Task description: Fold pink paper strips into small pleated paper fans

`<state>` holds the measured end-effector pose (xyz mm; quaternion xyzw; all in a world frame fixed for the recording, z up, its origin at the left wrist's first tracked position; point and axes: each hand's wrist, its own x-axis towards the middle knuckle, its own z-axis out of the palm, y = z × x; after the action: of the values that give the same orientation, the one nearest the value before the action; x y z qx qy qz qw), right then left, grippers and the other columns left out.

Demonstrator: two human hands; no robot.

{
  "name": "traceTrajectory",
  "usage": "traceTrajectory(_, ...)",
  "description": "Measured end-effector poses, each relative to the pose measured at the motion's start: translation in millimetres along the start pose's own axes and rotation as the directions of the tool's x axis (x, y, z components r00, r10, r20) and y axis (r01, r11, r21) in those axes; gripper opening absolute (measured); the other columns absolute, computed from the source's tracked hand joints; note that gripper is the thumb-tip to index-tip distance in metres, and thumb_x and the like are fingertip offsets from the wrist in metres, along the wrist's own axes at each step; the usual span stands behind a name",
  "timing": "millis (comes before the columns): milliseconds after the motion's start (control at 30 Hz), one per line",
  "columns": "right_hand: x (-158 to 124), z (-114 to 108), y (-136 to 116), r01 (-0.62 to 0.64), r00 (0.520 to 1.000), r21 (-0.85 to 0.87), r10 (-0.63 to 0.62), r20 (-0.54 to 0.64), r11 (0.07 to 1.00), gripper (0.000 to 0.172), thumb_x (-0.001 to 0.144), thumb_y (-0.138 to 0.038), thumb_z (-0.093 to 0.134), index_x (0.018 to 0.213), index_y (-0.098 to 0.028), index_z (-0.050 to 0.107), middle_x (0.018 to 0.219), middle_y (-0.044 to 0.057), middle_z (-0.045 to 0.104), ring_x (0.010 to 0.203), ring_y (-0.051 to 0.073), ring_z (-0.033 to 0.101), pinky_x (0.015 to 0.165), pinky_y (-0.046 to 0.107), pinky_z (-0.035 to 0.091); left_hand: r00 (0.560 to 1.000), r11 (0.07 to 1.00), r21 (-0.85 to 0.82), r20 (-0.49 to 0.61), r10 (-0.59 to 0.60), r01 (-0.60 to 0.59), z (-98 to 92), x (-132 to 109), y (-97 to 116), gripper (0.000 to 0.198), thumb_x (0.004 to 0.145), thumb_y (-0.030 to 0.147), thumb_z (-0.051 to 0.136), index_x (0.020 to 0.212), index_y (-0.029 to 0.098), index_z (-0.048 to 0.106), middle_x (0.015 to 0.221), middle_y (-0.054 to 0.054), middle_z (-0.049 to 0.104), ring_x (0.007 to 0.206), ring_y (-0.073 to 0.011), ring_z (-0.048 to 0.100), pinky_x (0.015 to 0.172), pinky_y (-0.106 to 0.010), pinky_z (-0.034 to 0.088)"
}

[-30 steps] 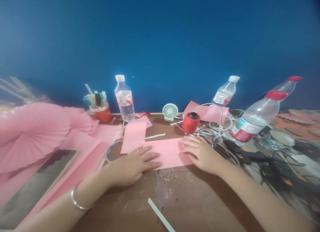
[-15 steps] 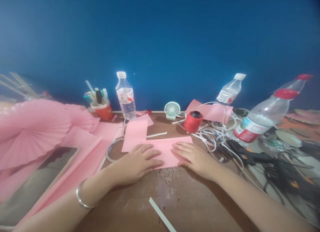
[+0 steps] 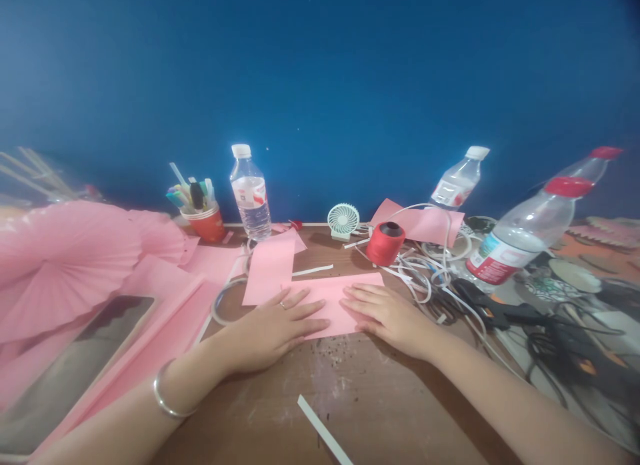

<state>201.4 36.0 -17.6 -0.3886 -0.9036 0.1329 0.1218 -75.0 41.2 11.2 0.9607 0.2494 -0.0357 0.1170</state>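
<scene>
A sheet of pink paper [image 3: 333, 301] lies flat on the brown table [image 3: 340, 378] in front of me. My left hand [image 3: 283, 321] rests on its left end, fingers outstretched and somewhat apart. On the right end lies my right hand [image 3: 387, 315], its fingers also stretched out flat. Neither hand grips the paper. Behind my left hand is another pink paper piece [image 3: 270, 265], with a white strip [image 3: 313, 270] beside it. A second white strip [image 3: 323, 428] lies nearer to me.
Pink pleated paper fans [image 3: 65, 265] and a phone [image 3: 80, 378] lie left. A pen cup [image 3: 206, 225], water bottle [image 3: 251, 198] and small fan [image 3: 343, 219] stand behind. On the right are a red thread spool [image 3: 385, 243], tangled white cables [image 3: 425, 278] and a large bottle [image 3: 520, 241].
The fingers of my left hand have shifted slightly and spread a little on the paper. My right hand and the paper stay nearly in place.
</scene>
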Motion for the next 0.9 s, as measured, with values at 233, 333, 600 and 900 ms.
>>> traceTrajectory(233,-2.6,-2.0,12.4,0.009,1.000,0.079,-0.009,0.004,0.997,0.034,0.091,-0.025,0.039,0.123,-0.031,0.047,0.131,-0.005,0.042,0.122,0.015,0.035,0.104,0.035,0.026,1.000,0.999,-0.041,-0.002,0.003,-0.003,0.7,0.5,-2.9,0.043,0.093,0.027,0.022,0.135,0.037,0.020,0.144,0.007,0.014,0.133,-0.0221,0.003,0.107,-0.044,0.004)
traceTrajectory(333,-5.6,-7.3,24.9,-0.018,1.000,0.114,0.019,-0.010,0.993,0.032,0.090,-0.019,0.041,0.115,-0.032,0.054,0.126,-0.005,0.048,0.118,0.015,0.041,0.104,0.036,0.027,1.000,0.998,-0.058,-0.003,-0.001,0.001,1.0,0.4,-3.7,0.043,0.093,0.026,0.022,0.135,0.038,0.021,0.144,0.008,0.014,0.133,-0.0220,0.004,0.107,-0.044,0.005)
traceTrajectory(600,-8.5,-17.1,38.6,-0.043,0.993,0.090,0.053,-0.108,0.995,0.024,0.083,-0.018,0.053,0.102,-0.027,0.064,0.114,-0.001,0.058,0.107,0.016,0.049,0.099,0.036,0.031,0.999,0.995,-0.096,0.019,-0.027,0.029,-2.2,2.0,-4.0,0.041,0.093,0.028,0.021,0.133,0.038,0.026,0.144,0.008,0.018,0.133,-0.0213,0.007,0.107,-0.043,0.007)
traceTrajectory(900,19.7,3.5,-14.8,-0.102,0.988,-0.328,0.058,-0.140,0.939,0.035,0.083,-0.006,0.037,0.113,-0.013,0.054,0.106,0.013,0.056,0.099,0.025,0.049,0.084,0.038,0.041,0.977,0.991,0.002,-0.169,-0.131,0.133,-2.6,12.3,9.0,0.038,0.087,0.024,0.035,0.125,0.027,0.041,0.130,-0.002,0.042,0.119,-0.0214,0.036,0.100,-0.039,0.025)
